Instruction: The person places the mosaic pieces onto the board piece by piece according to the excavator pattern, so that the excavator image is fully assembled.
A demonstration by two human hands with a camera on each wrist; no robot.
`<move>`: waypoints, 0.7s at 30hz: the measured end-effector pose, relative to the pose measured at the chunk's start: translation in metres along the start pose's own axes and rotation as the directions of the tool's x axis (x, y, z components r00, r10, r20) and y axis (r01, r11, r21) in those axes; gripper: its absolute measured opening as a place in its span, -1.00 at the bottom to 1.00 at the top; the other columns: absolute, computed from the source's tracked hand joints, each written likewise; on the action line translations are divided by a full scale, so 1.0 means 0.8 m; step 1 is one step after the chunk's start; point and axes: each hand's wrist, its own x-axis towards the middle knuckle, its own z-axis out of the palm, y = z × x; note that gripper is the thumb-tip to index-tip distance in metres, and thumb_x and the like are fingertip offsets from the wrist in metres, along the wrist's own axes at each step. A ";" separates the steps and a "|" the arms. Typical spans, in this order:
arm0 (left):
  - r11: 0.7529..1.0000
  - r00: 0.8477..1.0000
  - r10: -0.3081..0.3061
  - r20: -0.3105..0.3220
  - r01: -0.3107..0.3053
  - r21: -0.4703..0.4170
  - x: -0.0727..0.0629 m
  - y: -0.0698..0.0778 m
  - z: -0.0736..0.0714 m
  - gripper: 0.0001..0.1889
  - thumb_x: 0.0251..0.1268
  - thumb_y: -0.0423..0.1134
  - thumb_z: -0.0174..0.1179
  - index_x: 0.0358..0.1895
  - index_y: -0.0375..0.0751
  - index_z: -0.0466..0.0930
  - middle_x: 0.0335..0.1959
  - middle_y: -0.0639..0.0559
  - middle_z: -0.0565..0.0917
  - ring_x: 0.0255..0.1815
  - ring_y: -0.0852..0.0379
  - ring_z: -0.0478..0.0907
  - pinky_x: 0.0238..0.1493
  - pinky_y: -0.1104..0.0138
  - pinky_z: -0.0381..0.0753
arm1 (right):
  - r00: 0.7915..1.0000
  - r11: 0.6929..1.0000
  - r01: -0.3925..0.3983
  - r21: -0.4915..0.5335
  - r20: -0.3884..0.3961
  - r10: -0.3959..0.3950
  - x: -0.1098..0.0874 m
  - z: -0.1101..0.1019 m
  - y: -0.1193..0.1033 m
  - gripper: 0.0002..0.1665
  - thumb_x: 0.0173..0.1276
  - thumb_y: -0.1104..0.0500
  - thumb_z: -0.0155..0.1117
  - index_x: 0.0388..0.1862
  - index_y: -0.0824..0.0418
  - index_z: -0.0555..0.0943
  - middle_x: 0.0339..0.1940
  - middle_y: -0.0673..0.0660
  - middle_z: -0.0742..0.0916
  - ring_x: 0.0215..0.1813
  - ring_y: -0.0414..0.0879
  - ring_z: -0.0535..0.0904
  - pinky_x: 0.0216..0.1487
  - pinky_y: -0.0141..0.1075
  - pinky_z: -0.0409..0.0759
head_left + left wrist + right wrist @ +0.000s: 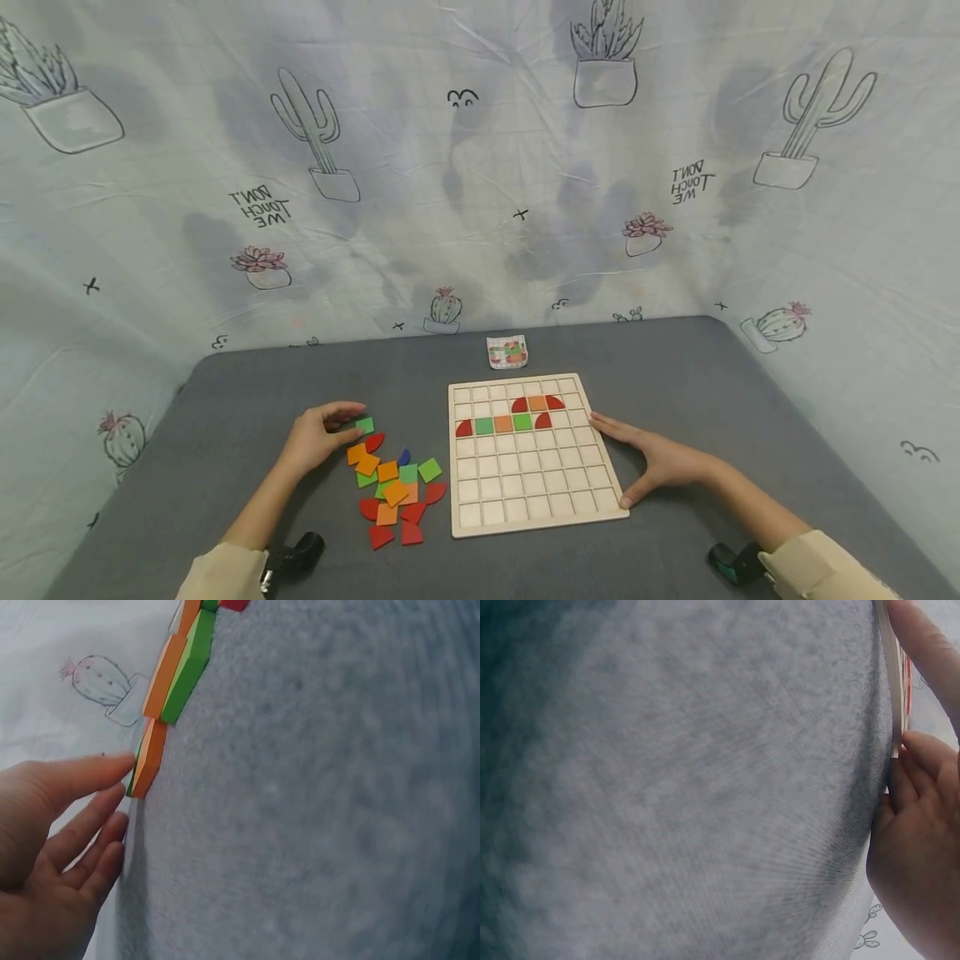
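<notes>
My left hand (318,433) is at the far end of a loose pile of flat tiles. Its thumb and forefinger stand apart on either side of a green square tile (365,425), the thumb tip right at its edge. In the left wrist view, the thumb tip overlaps the end of an orange tile (151,759) and the green one behind it. My right hand (663,461) rests spread along the right edge of a wooden grid board (517,487), thumb by the near corner. On the board lie red quarter-round tiles (464,428), green squares (522,422) and orange squares (503,423) in two rows.
The pile holds several orange squares (387,471), red pieces (412,533), green squares (430,470) and a small blue piece (404,457). A small pattern card (507,352) lies behind the board. Cloth printed with cacti (480,208) walls the grey table (285,375).
</notes>
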 end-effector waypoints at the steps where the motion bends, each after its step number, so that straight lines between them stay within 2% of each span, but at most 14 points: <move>1: 1.000 1.000 0.009 0.002 -0.009 0.001 0.000 -0.002 0.000 -0.65 0.07 -0.27 0.33 -0.02 -0.20 0.62 -0.10 -0.12 0.66 -0.07 -0.08 0.56 -0.05 0.06 0.52 | 1.000 1.000 -0.001 0.002 0.001 0.001 0.000 0.000 0.000 0.32 -0.16 -0.14 0.52 0.49 0.15 -0.01 0.49 0.24 0.07 0.43 0.20 -0.02 0.31 -0.29 0.15; 7: 0.999 0.999 0.038 0.016 -0.039 0.037 0.000 -0.010 0.001 -0.72 0.05 -0.23 0.34 -0.11 -0.11 0.66 -0.17 -0.04 0.68 -0.14 -0.01 0.58 -0.14 0.13 0.55 | 1.000 1.000 -0.001 0.008 -0.001 0.001 0.000 0.002 0.003 0.32 -0.16 -0.15 0.51 0.49 0.14 -0.01 0.49 0.21 0.06 0.45 0.11 -0.04 0.31 -0.34 0.11; 14: 0.996 0.996 0.082 0.027 -0.083 0.038 -0.001 -0.017 -0.001 -0.70 0.08 -0.24 0.32 -0.07 -0.11 0.65 -0.15 -0.01 0.67 -0.14 0.02 0.57 -0.14 0.21 0.55 | 1.000 1.000 0.000 0.007 -0.001 0.000 0.001 0.005 0.006 0.32 -0.16 -0.16 0.51 0.49 0.13 -0.02 0.50 0.19 0.06 0.44 0.16 -0.04 0.32 -0.34 0.11; 21: 0.994 0.995 0.096 0.041 -0.098 0.039 -0.002 -0.019 0.002 -0.64 0.05 -0.18 0.35 -0.02 -0.12 0.63 -0.11 -0.01 0.67 -0.12 0.03 0.55 -0.11 0.17 0.53 | 1.000 1.000 0.006 -0.002 -0.008 -0.006 0.001 0.006 0.006 0.31 -0.15 -0.15 0.51 0.49 0.14 -0.02 0.50 0.20 0.06 0.44 0.20 -0.04 0.32 -0.30 0.11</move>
